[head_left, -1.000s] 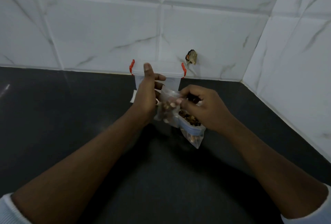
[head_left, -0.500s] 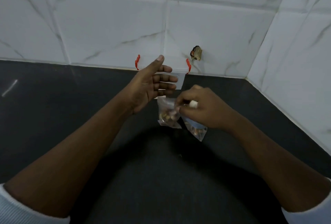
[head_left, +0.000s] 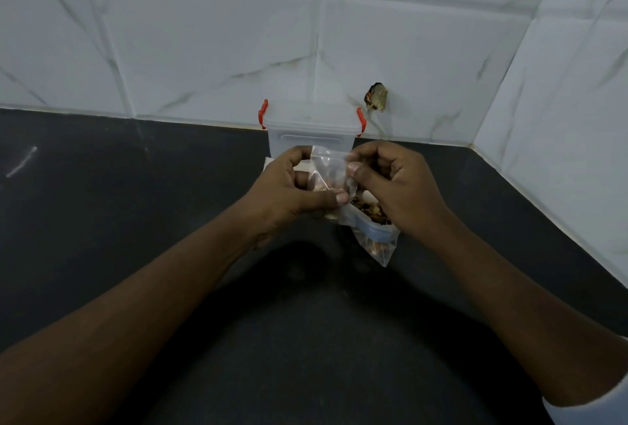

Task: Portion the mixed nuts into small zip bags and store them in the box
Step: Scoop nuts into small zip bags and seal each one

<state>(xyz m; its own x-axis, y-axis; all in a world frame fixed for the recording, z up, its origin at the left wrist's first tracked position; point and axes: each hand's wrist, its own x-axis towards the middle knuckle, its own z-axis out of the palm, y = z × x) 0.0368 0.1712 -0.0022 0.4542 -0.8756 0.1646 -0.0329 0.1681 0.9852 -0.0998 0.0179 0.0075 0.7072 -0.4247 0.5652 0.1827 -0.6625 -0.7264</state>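
Both hands work just in front of the lidded box (head_left: 311, 134), and between them the small zip bag (head_left: 329, 166) stands upright, with its mouth at the top and a little heap of mixed nuts (head_left: 327, 187) low down. The left hand (head_left: 289, 188) pinches the bag's lower part, thumb across the front and fingers curled behind. The right hand (head_left: 394, 186) pinches the upper right edge between thumb and forefinger. So the seal strip runs crosswise from hand to hand, parallel to the box's front wall. Pressing it closed looks like the step in hand, and the right hand is nearer that strip. Under the right hand, on the person's side of the box, lies the bigger nut bag (head_left: 375, 241) — whether that hand grips it too cannot be told. The lid sits on the box, so it likely has to come off before anything is stored.
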